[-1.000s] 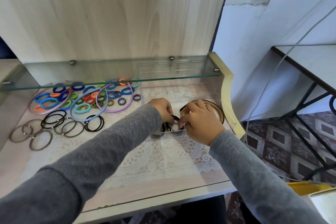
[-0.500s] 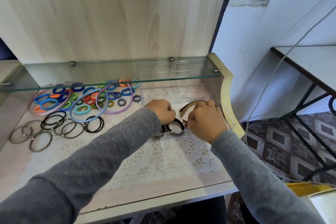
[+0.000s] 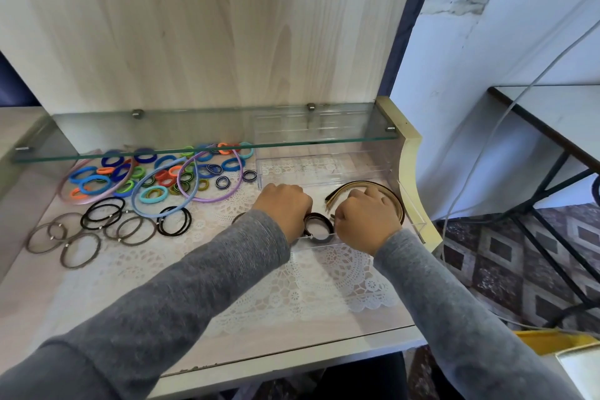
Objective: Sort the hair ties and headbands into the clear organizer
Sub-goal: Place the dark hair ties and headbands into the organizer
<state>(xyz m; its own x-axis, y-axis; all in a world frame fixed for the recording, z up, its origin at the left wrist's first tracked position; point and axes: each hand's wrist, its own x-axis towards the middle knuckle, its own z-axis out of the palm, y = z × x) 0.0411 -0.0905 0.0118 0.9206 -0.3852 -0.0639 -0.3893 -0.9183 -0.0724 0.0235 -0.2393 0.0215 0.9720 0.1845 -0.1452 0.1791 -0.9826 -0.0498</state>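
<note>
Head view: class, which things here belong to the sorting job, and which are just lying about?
Belong to the job:
clear organizer
loose hair ties
pastel headbands
tan headbands
dark hair ties in the organizer

Just lying about:
glass shelf
lace doily
side table

Glass shelf [image 3: 207, 140] hangs low just ahead of the fingers [image 3: 342, 216], capping any lift. Right of them, the organizer [image 3: 410, 208] wall and cream side panel [image 3: 412, 153] close in. Left, hair ties [image 3: 162, 185] crowd the surface [image 3: 227, 312]; behind them, open room.
</note>
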